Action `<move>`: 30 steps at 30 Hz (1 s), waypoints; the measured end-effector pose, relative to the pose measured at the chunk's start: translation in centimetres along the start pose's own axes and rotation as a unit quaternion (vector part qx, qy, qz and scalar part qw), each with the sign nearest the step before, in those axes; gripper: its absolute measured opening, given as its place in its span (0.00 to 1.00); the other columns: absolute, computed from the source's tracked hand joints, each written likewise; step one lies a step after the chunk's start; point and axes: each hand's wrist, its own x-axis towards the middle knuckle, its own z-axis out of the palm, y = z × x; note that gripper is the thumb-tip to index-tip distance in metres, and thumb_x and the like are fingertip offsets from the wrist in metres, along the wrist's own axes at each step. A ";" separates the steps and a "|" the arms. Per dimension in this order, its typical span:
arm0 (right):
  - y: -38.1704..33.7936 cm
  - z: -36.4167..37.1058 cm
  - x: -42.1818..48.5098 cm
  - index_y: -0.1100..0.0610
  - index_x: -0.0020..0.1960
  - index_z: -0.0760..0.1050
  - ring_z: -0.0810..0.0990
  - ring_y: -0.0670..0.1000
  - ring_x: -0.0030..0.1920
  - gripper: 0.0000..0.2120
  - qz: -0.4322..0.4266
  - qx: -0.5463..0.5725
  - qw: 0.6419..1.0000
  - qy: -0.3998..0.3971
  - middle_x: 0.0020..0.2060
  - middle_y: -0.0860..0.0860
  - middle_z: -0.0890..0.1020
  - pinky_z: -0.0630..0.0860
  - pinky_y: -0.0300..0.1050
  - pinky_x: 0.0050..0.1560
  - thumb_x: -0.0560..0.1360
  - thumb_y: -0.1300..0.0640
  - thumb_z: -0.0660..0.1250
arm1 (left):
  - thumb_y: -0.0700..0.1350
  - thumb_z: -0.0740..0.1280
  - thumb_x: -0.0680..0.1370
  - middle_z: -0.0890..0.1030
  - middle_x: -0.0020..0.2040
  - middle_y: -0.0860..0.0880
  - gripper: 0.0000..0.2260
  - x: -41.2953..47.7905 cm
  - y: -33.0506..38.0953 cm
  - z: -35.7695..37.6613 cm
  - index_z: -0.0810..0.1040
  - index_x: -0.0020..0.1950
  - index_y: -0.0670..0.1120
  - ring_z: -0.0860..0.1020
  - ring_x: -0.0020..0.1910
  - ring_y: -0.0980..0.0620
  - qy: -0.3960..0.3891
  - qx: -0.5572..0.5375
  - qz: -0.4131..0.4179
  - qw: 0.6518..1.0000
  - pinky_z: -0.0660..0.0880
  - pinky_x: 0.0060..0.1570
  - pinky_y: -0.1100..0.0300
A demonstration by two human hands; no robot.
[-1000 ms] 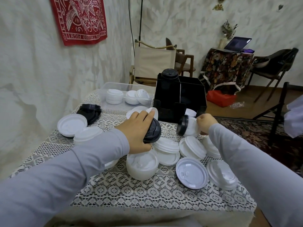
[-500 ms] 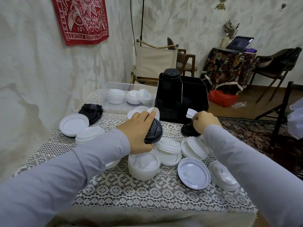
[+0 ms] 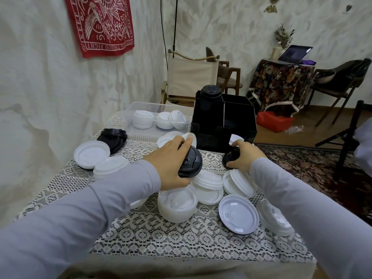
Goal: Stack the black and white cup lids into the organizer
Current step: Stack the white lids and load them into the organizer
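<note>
Centre frame: left hand (image 3: 171, 164) grips a tilted black lid (image 3: 191, 163), thumb below, fingers over the top rim. One lid or several nested, cannot tell.

Right of centre: right hand (image 3: 244, 156) curls over a second black lid (image 3: 229, 158), low against the lace tablecloth (image 3: 161, 238), just in front of the black organizer (image 3: 223, 121).

Upper centre: a black lid pile (image 3: 211, 92) stands out of the organizer's rear left compartment.

Left of the organizer: clear bin (image 3: 141, 104) holding white lid stacks (image 3: 143, 119).

Lower centre: loose white lids (image 3: 207, 182), some overlapping; one underside-up lid (image 3: 238, 214) at lower right.

Mid-left: dark lid heap (image 3: 113, 135), touching a flat white lid (image 3: 91, 152).

Upper left: red banner (image 3: 102, 25) on the wall.
</note>
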 end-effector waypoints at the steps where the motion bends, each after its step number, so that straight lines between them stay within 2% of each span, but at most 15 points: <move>1: 0.0 -0.1 -0.1 0.51 0.70 0.63 0.73 0.55 0.61 0.35 -0.015 0.007 1.000 0.012 0.65 0.52 0.71 0.72 0.48 0.57 0.68 0.49 0.74 | 0.56 0.69 0.70 0.59 0.68 0.47 0.44 0.0 -0.1 0.0 0.44 0.76 0.47 0.65 0.64 0.47 0.002 -0.001 -0.001 1.000 0.70 0.60 0.51; 5: -0.4 -0.4 -0.7 0.51 0.69 0.64 0.72 0.50 0.62 0.34 -0.087 0.112 0.988 0.057 0.65 0.50 0.71 0.68 0.40 0.57 0.67 0.52 0.75 | 0.56 0.69 0.70 0.60 0.68 0.48 0.46 0.3 0.0 0.1 0.43 0.77 0.47 0.64 0.66 0.47 -0.001 0.001 -0.003 1.000 0.70 0.61 0.50; 9: -1.7 -1.1 -1.8 0.50 0.69 0.64 0.72 0.48 0.61 0.34 -0.165 0.186 0.966 0.071 0.63 0.47 0.72 0.67 0.38 0.58 0.67 0.54 0.76 | 0.56 0.70 0.70 0.61 0.69 0.48 0.47 0.6 0.4 0.0 0.42 0.77 0.46 0.65 0.65 0.47 -0.008 -0.004 -0.008 1.000 0.69 0.60 0.50; 13: -3.5 -2.1 -3.4 0.49 0.68 0.65 0.71 0.41 0.55 0.31 -0.227 0.255 0.937 0.075 0.58 0.41 0.72 0.67 0.24 0.48 0.69 0.57 0.74 | 0.55 0.72 0.69 0.62 0.69 0.48 0.50 0.7 0.4 0.2 0.38 0.76 0.47 0.66 0.66 0.47 -0.013 -0.028 -0.029 0.999 0.69 0.59 0.54; 16: -5.1 -2.6 -4.4 0.49 0.67 0.66 0.73 0.38 0.53 0.28 -0.254 0.297 0.919 0.056 0.54 0.38 0.72 0.69 0.23 0.49 0.71 0.58 0.73 | 0.54 0.73 0.68 0.62 0.69 0.47 0.54 0.7 0.3 0.4 0.34 0.76 0.47 0.66 0.66 0.47 -0.006 -0.059 -0.048 0.997 0.69 0.58 0.54; 19: -6.5 -2.5 -5.3 0.48 0.66 0.67 0.74 0.38 0.51 0.28 -0.269 0.275 0.923 0.015 0.53 0.39 0.72 0.72 0.33 0.52 0.70 0.54 0.74 | 0.53 0.74 0.67 0.63 0.69 0.45 0.56 0.9 0.3 0.5 0.31 0.75 0.48 0.66 0.67 0.46 0.026 -0.088 -0.047 0.995 0.69 0.60 0.50; 22: -7.7 -2.2 -6.1 0.44 0.66 0.66 0.75 0.41 0.49 0.30 -0.271 0.213 0.939 0.013 0.50 0.40 0.71 0.73 0.42 0.54 0.68 0.44 0.73 | 0.51 0.74 0.67 0.65 0.68 0.43 0.55 1.1 0.3 0.7 0.32 0.75 0.49 0.67 0.66 0.44 0.051 -0.112 -0.040 0.992 0.70 0.60 0.47; 24: -8.4 -2.2 -6.4 0.43 0.67 0.65 0.75 0.45 0.52 0.33 -0.268 0.163 0.949 0.024 0.51 0.42 0.70 0.72 0.46 0.57 0.66 0.38 0.71 | 0.50 0.74 0.67 0.65 0.68 0.43 0.54 1.1 0.3 0.8 0.34 0.76 0.50 0.69 0.65 0.44 0.065 -0.129 -0.035 0.989 0.70 0.60 0.48; 26: -8.7 -2.4 -6.5 0.44 0.70 0.62 0.73 0.47 0.57 0.40 -0.270 0.145 0.952 0.000 0.54 0.44 0.68 0.70 0.46 0.62 0.63 0.35 0.71 | 0.50 0.75 0.67 0.65 0.68 0.43 0.54 1.1 0.1 0.8 0.36 0.76 0.50 0.68 0.65 0.45 0.077 -0.135 -0.028 0.987 0.69 0.62 0.49; 28: -8.6 -2.5 -6.5 0.48 0.74 0.58 0.69 0.47 0.63 0.46 -0.279 0.139 0.948 -0.055 0.60 0.46 0.65 0.66 0.42 0.66 0.63 0.39 0.75 | 0.49 0.75 0.66 0.65 0.68 0.42 0.54 1.1 -0.2 0.8 0.37 0.76 0.50 0.67 0.66 0.45 0.079 -0.130 -0.020 0.988 0.67 0.63 0.49; 30: -8.2 -2.4 -6.5 0.53 0.76 0.54 0.64 0.46 0.68 0.48 -0.299 0.132 0.941 -0.090 0.67 0.48 0.62 0.61 0.35 0.67 0.65 0.49 0.78 | 0.50 0.76 0.65 0.65 0.68 0.42 0.54 1.0 -0.5 0.9 0.38 0.77 0.50 0.67 0.66 0.45 0.078 -0.133 -0.017 0.988 0.68 0.62 0.48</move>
